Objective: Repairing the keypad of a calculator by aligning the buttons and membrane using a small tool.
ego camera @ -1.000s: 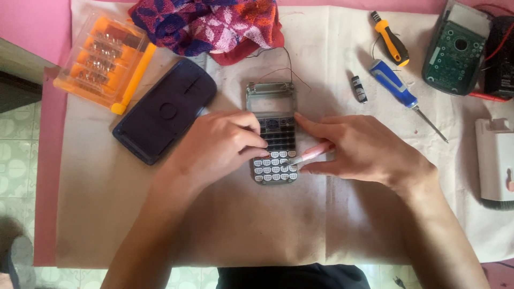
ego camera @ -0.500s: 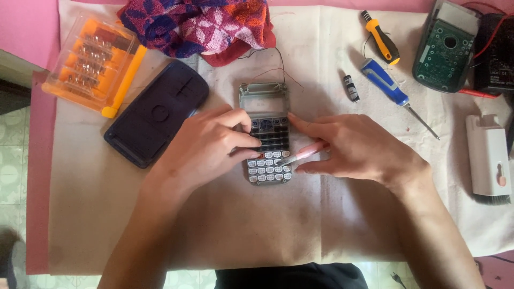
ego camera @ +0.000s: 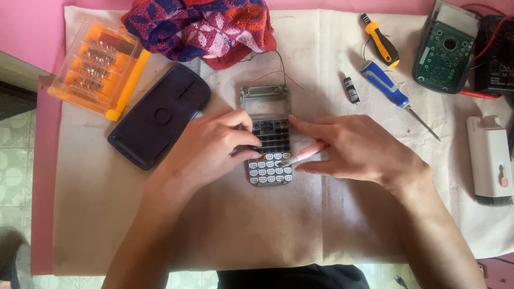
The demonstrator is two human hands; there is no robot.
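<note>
Grey calculator under left fingers | pink tool, perhaps brush, right hand

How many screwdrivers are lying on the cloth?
2: an orange-handled screwdriver at top right, and a blue-handled screwdriver just below it. Others may be hidden.

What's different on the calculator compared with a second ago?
Very little. The right hand keeps its grip on the thin pink tool, whose tip sits on the light lower keys of the grey opened calculator. The left hand still steadies the dark upper keys. Nothing was let go; the dark blue back cover lies unmoved.
</note>
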